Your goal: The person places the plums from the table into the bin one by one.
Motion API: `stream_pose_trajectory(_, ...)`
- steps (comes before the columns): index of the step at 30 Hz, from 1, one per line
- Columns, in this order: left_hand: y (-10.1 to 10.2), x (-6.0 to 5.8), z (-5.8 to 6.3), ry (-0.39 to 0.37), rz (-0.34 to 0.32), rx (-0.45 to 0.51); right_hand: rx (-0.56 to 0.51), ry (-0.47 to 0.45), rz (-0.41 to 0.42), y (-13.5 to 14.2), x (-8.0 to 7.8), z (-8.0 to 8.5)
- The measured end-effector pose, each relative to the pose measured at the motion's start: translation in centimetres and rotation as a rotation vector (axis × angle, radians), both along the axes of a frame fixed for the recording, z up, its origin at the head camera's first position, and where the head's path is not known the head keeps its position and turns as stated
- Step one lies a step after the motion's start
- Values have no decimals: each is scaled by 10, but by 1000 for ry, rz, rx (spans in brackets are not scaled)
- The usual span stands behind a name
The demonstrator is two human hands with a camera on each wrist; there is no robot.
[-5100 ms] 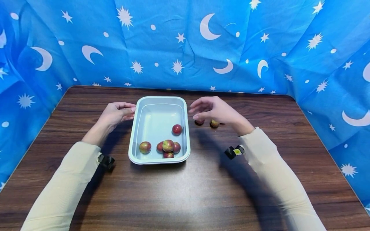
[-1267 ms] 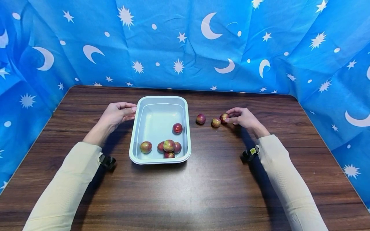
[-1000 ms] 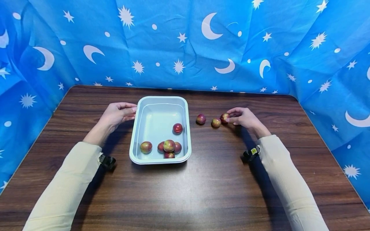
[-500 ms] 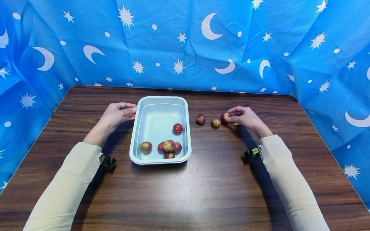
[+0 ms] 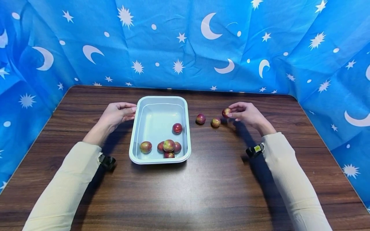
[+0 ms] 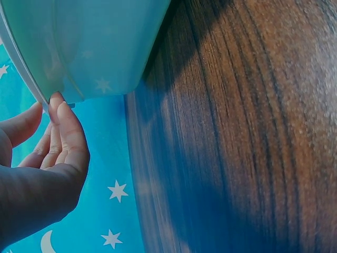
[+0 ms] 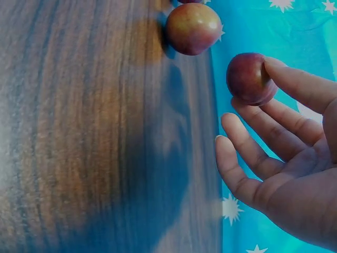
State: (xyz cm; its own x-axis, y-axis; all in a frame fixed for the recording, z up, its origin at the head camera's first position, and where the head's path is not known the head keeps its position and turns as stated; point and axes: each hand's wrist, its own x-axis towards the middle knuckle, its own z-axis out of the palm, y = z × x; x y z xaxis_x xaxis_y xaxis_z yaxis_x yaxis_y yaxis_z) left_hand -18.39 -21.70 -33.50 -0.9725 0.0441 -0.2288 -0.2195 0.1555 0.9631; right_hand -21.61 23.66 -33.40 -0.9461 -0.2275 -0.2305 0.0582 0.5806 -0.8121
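My left hand [image 5: 114, 115] pinches the left rim of a pale plastic tray [image 5: 159, 117], near its far corner. The left wrist view shows the thumb and fingers of that hand [image 6: 58, 163] meeting at the tray's edge [image 6: 105, 52]. Several red and green plums [image 5: 169, 146] lie in the near half of the tray, and one red plum [image 5: 177, 128] sits further back. Between thumb and fingertips my right hand [image 5: 248, 114] holds a plum [image 7: 248, 79], just above the table. Left of it rest two more plums, one mottled [image 5: 215, 122] and one dark red [image 5: 200, 119].
The dark wood-grain table [image 5: 208, 189] carries everything. A blue cloth [image 5: 185, 48] with white moons and stars hangs behind it and along both sides. Black wrist cameras [image 5: 254, 150] sit below the sleeves.
My right hand went from beside the tray to the rightmost plum, gripped it, and has now raised it slightly, away from its neighbour. My left hand and the tray have stayed put.
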Motion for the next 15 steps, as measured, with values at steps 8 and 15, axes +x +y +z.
stream_pose_trajectory(8, -1, -1, -1, -5, -1, 7, -15, 26, 8, -5, -1, 12)
stream_pose_trajectory(15, -1, -1, 0, -6, -4, 3, -29, 43, 31, -13, -2, 22)
